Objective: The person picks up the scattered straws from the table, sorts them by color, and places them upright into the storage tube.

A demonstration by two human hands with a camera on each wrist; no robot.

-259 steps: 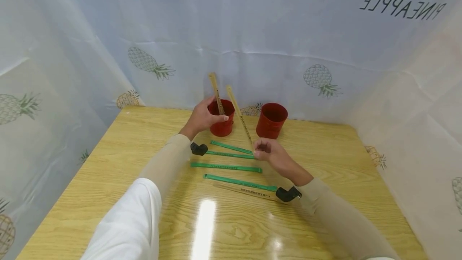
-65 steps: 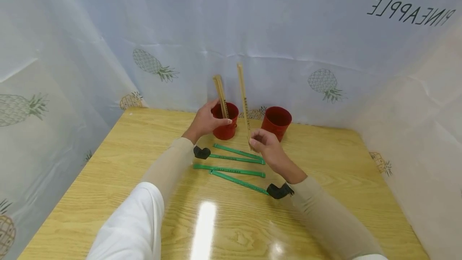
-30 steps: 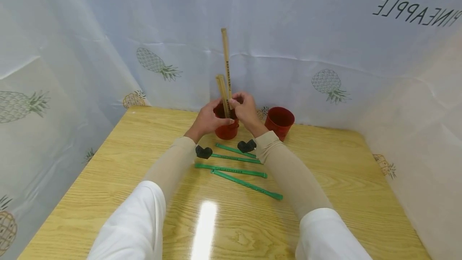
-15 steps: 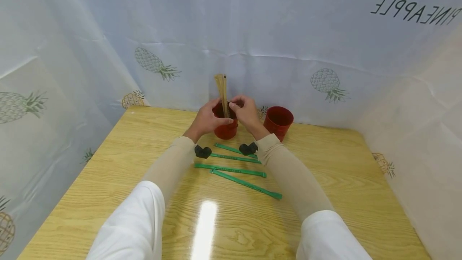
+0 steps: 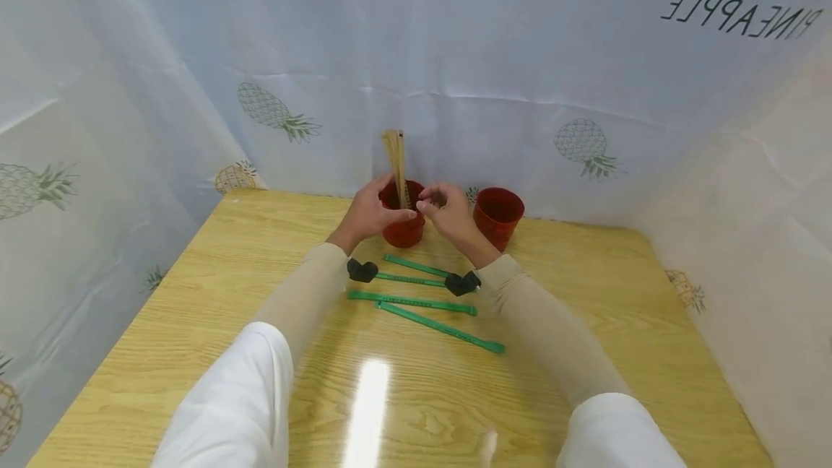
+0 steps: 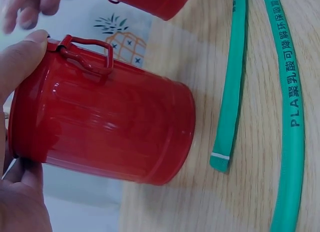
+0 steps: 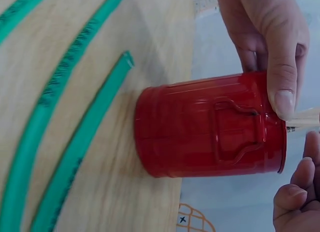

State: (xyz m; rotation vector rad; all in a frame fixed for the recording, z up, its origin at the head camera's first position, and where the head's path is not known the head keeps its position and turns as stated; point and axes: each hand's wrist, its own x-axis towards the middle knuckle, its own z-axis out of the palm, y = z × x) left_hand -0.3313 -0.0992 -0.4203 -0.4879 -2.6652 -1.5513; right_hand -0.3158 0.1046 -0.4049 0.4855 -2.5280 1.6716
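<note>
My left hand (image 5: 369,217) grips the left red bucket (image 5: 404,235) at its rim, thumb on the near side and fingers round the far side. Several tan paper-wrapped straws (image 5: 395,154) lean upright inside it. My right hand (image 5: 455,221) hovers at the bucket's right side, fingers loosely bent and nothing between them. In the left wrist view the bucket's wire handle (image 6: 90,59) lies against its wall, by my thumb. Below the bucket, several green-wrapped straws (image 5: 440,326) lie roughly crosswise on the table; printed "PLA" lettering shows on one green straw (image 6: 290,86).
A second red bucket (image 5: 498,217) stands to the right, behind my right hand. The wooden table (image 5: 260,410) ends at a hanging white cloth (image 5: 494,42) with pineapple prints at the back and both sides.
My right hand picked up tan straws from the table, lowered the last into the left bucket, then let go and drew slightly back right. My left hand kept hold of the bucket.
</note>
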